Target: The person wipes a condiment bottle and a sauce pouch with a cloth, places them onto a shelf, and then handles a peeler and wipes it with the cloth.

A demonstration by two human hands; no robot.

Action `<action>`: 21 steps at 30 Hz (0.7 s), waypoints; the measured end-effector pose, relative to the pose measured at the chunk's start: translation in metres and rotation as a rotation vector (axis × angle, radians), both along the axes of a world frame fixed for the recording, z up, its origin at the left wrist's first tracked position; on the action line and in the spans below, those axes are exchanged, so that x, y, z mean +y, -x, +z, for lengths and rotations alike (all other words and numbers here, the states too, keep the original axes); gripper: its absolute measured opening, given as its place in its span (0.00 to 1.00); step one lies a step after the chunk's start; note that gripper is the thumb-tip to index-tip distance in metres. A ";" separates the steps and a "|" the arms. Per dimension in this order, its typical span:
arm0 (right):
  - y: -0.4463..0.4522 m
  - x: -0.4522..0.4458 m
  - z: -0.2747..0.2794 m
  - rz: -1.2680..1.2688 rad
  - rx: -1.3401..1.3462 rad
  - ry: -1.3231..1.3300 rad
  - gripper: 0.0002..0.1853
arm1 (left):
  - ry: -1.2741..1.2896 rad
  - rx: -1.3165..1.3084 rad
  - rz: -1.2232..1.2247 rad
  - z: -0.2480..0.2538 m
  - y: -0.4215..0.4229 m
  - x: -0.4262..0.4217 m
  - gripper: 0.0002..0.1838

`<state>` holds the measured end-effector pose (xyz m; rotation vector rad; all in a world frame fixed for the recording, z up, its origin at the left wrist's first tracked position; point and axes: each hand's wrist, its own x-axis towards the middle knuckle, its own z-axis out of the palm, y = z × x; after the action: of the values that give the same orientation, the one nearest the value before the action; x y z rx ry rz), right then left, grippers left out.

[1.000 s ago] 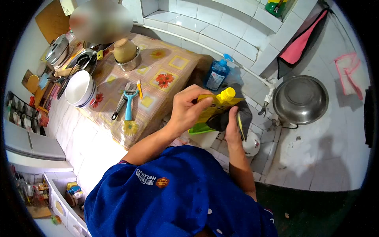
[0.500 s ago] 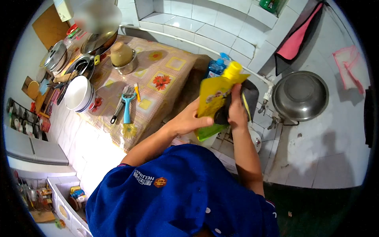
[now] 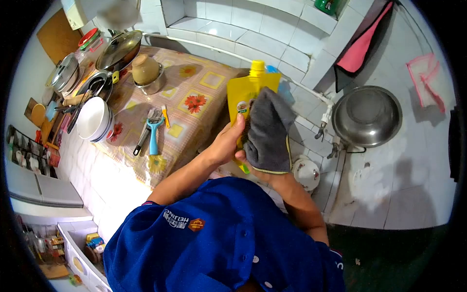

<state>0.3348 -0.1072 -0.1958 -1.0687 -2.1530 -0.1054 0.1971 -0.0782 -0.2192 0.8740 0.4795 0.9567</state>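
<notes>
A yellow spouted pouch (image 3: 238, 95) with a yellow cap stands upright in front of me. My left hand (image 3: 226, 142) grips its lower left side, thumb across the front. Over the pouch's right side lies a grey cloth (image 3: 268, 131) with yellow edging. My right hand (image 3: 260, 171) is closed on the cloth from below, mostly covered by it, with fingertips near the pouch's bottom. The cloth presses against the pouch and hides part of its label.
On the table's flowered cover (image 3: 180, 129) are a blue peeler (image 3: 154, 136), a yellow-handled brush (image 3: 166, 117), white bowls (image 3: 94, 119) and a brown jar (image 3: 145, 68). To the right, a metal basin (image 3: 367, 117) rests near a tap (image 3: 321, 130). Stacked plates (image 3: 306, 174) sit below.
The pouch has turned its front toward me and shifted left. The cloth has come round from behind to the pouch's front right, and my right hand has moved lower.
</notes>
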 end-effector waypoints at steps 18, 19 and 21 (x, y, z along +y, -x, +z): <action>-0.041 0.001 -0.012 0.135 0.082 0.163 0.26 | 0.029 0.073 0.013 -0.002 0.009 -0.001 0.33; -0.035 0.006 -0.009 0.195 -0.171 0.011 0.26 | -0.337 0.302 0.080 -0.013 0.016 -0.003 0.32; 0.001 0.006 0.002 0.165 -0.009 0.043 0.31 | -0.557 0.480 0.226 -0.012 0.018 -0.008 0.31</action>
<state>0.3335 -0.1007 -0.1936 -0.9112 -2.2512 0.0132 0.1786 -0.0859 -0.2312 1.5977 0.7477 1.1094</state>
